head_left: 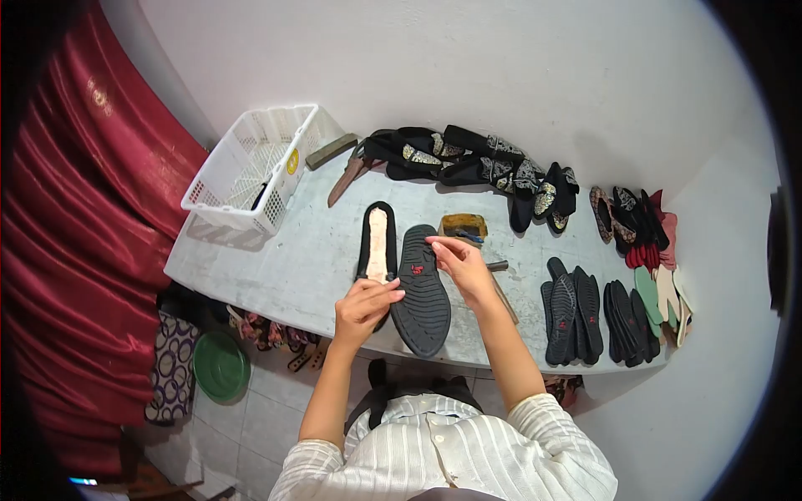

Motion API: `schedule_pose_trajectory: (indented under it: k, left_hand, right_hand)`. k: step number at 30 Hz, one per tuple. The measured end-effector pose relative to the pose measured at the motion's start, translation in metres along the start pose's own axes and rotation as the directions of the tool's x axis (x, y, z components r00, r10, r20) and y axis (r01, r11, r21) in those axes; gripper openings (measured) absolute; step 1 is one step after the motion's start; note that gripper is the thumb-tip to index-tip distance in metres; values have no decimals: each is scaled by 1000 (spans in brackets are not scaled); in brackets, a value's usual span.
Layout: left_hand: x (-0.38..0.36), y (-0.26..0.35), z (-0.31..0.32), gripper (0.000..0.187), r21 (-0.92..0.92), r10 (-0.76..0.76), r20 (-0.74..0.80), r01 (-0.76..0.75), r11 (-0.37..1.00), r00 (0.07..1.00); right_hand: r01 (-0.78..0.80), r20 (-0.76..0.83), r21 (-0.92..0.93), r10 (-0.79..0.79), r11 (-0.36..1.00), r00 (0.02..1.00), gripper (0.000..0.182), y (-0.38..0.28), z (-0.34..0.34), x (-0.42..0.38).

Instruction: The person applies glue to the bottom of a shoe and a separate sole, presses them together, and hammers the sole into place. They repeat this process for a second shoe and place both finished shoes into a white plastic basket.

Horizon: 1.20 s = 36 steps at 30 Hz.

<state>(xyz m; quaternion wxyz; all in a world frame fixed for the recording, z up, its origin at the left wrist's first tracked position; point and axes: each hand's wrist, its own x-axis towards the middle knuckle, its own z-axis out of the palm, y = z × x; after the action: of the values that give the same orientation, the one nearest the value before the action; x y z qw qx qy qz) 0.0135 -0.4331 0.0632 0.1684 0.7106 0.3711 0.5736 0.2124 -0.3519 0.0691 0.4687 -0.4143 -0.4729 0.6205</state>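
The left hand (361,307) is closed around the near part of a black shoe (378,240), whose pale strip faces up; its fingertips come to the left edge of a black sole (422,305), but I cannot tell if they also grip it. The right hand (459,265) has thumb and forefinger pinched on the right edge of this sole, close to its far end. The two hands are apart, with the sole between them, over the near side of the table (276,263). What matters most in the space is this: the sole is just to the right of the shoe, and both have their long axis from near to far, almost parallel, but the sole reaches nearer to the body. Its ribbed face, with a red mark, is turned up. The left hand is nearer to the shoe, the right hand nearer to the sole's far end. A yellow block (464,225) is just beyond the right hand, and more soles (572,317) lie farther right.
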Motion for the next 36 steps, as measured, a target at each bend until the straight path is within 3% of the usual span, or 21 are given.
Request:
schedule_pose_trajectory:
  k: [7,17,24,26,30,32,36]
  left_hand:
    - [-10,-59,-42,37,164,49,184,-80,983,982]
    - [-23,-123,-60,39,59,-2,328,-18,998,945]
    - [-25,-128,-60,40,33,-50,362,41,999,931]
    - [-23,-127,-61,40,30,-42,368,34,999,929]
    - [-22,-126,-61,41,18,-24,377,18,1000,926]
    - [-22,-126,-61,41,13,-31,382,28,1000,924]
    - [-27,-125,-60,42,9,-54,380,55,998,923]
  right_hand:
    - [69,-93,115,-59,991,994,44,14,53,42]
    - [39,-207,-76,-54,996,977,39,58,63,63]
    - [107,-285,-244,-176,964,942,33,60,70,61]
    - [92,-313,-445,-251,891,916,33,59,71,59]
    - [63,-319,-420,-212,905,924,32,56,69,54]
    - [107,-347,-265,-198,958,917,33,64,67,55]
    - [101,-347,-282,-199,954,916,35,59,70,53]
